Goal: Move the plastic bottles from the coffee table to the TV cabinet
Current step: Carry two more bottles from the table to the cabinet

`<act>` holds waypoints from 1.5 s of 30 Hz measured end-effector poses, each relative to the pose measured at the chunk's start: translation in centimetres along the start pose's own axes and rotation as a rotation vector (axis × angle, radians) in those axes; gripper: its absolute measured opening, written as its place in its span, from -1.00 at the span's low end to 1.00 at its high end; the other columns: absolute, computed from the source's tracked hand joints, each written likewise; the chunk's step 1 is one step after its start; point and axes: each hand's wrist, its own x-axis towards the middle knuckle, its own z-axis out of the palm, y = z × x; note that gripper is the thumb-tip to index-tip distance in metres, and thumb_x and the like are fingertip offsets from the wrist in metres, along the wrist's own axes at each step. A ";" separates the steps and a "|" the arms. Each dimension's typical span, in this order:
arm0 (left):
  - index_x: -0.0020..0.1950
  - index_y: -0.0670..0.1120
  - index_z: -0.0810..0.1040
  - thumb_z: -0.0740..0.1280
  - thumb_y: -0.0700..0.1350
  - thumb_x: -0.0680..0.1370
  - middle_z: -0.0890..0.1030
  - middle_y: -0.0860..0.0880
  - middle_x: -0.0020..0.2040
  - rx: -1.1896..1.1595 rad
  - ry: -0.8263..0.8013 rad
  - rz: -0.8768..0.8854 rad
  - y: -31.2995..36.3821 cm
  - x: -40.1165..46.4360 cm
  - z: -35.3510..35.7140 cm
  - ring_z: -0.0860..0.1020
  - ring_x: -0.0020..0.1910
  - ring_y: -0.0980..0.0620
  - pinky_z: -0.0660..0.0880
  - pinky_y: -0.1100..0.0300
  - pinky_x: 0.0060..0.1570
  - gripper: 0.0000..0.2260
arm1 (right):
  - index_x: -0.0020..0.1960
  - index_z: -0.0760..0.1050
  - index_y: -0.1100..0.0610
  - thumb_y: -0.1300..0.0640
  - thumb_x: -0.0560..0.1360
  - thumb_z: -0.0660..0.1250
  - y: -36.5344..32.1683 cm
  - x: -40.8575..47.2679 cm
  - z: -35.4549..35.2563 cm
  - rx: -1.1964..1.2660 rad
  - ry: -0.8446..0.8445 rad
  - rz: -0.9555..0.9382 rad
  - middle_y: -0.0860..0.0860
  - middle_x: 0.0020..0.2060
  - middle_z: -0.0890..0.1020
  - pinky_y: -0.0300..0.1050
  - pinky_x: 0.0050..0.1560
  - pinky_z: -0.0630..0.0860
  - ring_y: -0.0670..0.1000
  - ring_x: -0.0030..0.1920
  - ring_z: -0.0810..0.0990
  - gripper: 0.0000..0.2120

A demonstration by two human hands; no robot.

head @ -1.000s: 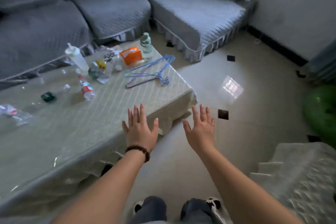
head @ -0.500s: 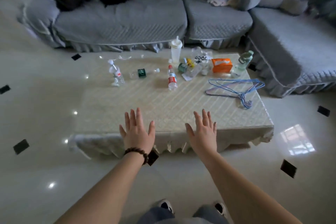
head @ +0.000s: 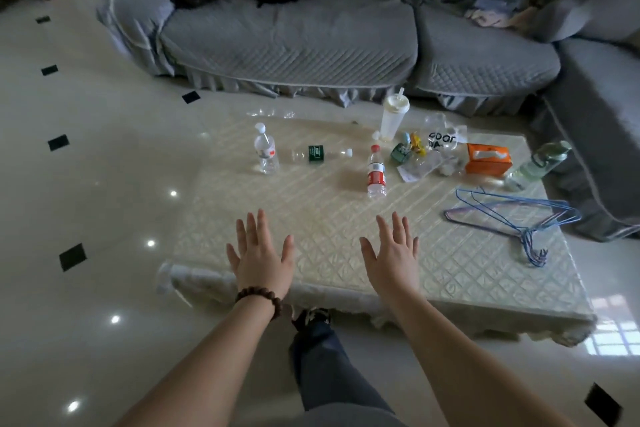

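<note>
Beyond both spread, empty hands, left hand and right hand, on the coffee table: red-label bottle upright, nearest the right; green-label bottle lying down. Likely light, thin-walled, slick; grip mid-body.

Both bare forearms extended fwd, approx parallel, left hand and right hand held palms down, fingers straight and slightly spread, holding nothing; bead bracelet on left wrist; one leg stepped fwd between arms.
</note>
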 end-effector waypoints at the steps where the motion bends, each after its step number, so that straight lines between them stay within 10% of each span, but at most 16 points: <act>1: 0.54 -0.03 -0.01 0.06 0.20 0.56 0.05 -0.04 0.54 -0.002 0.004 -0.011 -0.1 1.3 0.0 -0.07 0.51 -0.03 -0.09 -0.14 0.41 -0.38 | 0.54 0.03 0.00 -0.21 0.59 0.00 -0.4 1.2 0.3 0.005 -0.003 -0.003 0.02 0.56 -0.07 0.07 0.51 -0.22 0.01 0.53 -0.24 -0.41; 31: 0.51 -0.05 0.07 0.49 0.18 0.31 0.23 -0.02 0.49 -0.355 -0.085 -0.292 -3.5 40.1 14.0 0.27 0.42 0.01 0.28 -0.01 0.32 -0.07 | 0.52 0.11 0.03 -0.16 0.57 0.12 -8.0 34.1 14.0 0.028 -0.143 0.099 0.06 0.55 0.04 0.05 0.52 -0.05 0.02 0.54 -0.11 -0.42; 38: 0.25 -0.04 0.34 0.51 0.04 0.33 0.54 -0.02 0.15 -0.543 -0.044 -0.339 -4.9 44.2 18.2 0.49 -0.13 0.36 0.26 0.59 -0.21 -0.41 | 0.53 0.10 0.04 -0.14 0.58 0.13 -8.3 36.9 18.0 0.065 -0.178 0.132 0.05 0.55 0.03 0.05 0.52 -0.02 0.03 0.54 -0.10 -0.41; 45: 0.09 -0.05 0.38 0.54 0.01 0.32 0.48 0.06 -0.05 -0.522 0.016 -0.114 -5.0 45.3 17.6 0.42 -0.16 0.23 0.26 0.59 -0.20 -0.52 | 0.48 0.11 0.16 -0.33 0.43 0.26 -8.8 41.9 21.7 0.291 -0.148 0.551 0.16 0.43 0.27 0.11 0.24 0.43 0.18 0.38 0.34 -0.16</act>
